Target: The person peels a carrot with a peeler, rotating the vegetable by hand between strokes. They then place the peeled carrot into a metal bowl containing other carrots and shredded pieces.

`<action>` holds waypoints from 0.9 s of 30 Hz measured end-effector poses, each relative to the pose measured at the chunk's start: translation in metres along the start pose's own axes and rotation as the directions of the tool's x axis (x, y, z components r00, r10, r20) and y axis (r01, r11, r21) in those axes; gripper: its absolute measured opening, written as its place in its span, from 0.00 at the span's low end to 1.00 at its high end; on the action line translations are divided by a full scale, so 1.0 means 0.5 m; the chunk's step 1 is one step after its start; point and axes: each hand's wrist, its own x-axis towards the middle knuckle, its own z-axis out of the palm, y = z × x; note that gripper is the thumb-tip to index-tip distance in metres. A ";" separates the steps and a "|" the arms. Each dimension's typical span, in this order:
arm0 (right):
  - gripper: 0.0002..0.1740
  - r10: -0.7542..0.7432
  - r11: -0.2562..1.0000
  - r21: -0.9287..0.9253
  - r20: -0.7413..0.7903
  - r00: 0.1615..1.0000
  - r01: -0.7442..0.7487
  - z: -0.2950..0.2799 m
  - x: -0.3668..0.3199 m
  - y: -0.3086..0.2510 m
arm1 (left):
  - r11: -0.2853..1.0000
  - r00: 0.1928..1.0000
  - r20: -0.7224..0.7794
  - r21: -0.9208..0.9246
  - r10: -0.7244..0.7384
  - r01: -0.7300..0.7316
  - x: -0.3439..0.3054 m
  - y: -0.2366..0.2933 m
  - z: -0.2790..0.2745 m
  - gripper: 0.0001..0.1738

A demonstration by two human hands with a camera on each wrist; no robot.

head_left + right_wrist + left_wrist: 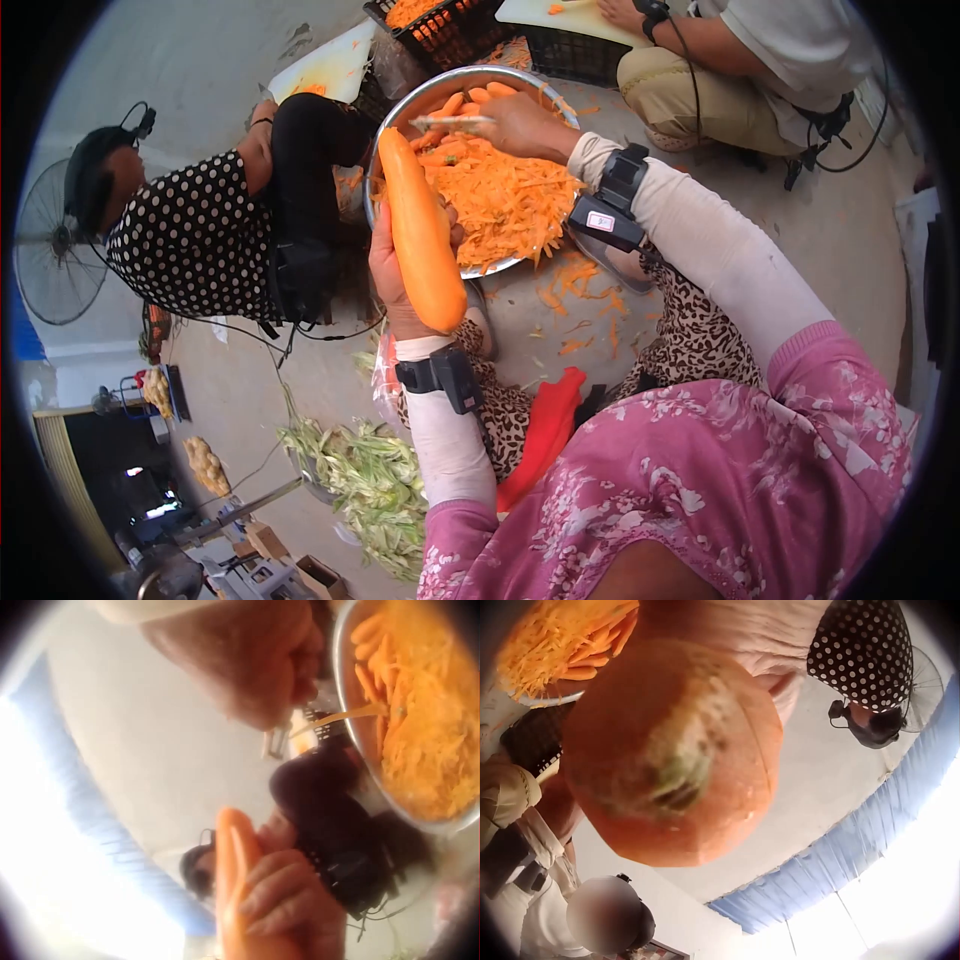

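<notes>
A large, smooth orange carrot (pixel 420 235) stands lengthwise in my left hand (pixel 388 275), its fingers curled round it. Its thick end, with a green-brown stem scar, faces the camera in the left wrist view. My right hand (pixel 525 128) grips a slim peeler (pixel 455 122) above the basin, apart from the carrot. From the peeler in the right wrist view hangs a thin strip of carrot peel (pixel 341 718). Beneath both hands sits a metal basin (pixel 376 110) heaped with carrot peelings (pixel 510 205); several whole carrots (pixel 450 105) lie on its far side.
One person in a dotted top (pixel 190 220) sits at left by a white board (pixel 330 65); another in pale trousers (pixel 665 80) sits at right. Black crates (pixel 575 52) stand beyond the basin. Peelings (pixel 575 290) litter the floor, and leafy husks (pixel 360 480) lie at lower left.
</notes>
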 end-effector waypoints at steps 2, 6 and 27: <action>0.21 0.007 0.993 0.114 -0.083 0.996 0.002 -0.036 -0.015 -0.031 | 0.992 0.978 -0.185 0.099 0.091 -0.073 -0.011 0.008 0.000 0.24; 0.22 -0.030 0.847 0.528 0.163 0.986 -0.062 -0.090 -0.045 -0.091 | 0.987 0.950 -0.277 -0.024 0.144 -0.156 -0.009 0.020 -0.002 0.25; 0.12 -0.450 0.795 0.576 0.347 0.823 0.192 -0.109 -0.118 -0.173 | 0.997 0.972 -0.221 0.014 0.074 -0.073 -0.021 0.033 -0.026 0.26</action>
